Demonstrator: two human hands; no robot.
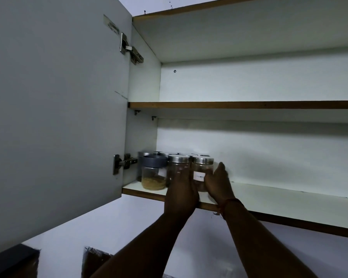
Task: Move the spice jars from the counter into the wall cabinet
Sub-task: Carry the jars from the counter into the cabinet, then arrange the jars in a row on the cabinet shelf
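Observation:
Both my arms reach up into the open wall cabinet, to its bottom shelf (269,199). My left hand (181,193) is wrapped around a clear glass jar with a steel lid (178,165). Beside it, my right hand (219,183) grips a second steel-lidded jar (202,171) that bears a white label. Both jars stand on the shelf near its front edge. Left of them stands a jar with a grey-blue lid (154,173) holding yellowish powder. Several more steel-lidded jars (161,154) are lined up behind, mostly hidden.
The cabinet door (54,109) hangs open on the left, with hinges (121,162) close to the jars. The bottom shelf stretches away to the right of my hands. An upper shelf (239,104) runs above. A dark object (10,261) sits at the lower left.

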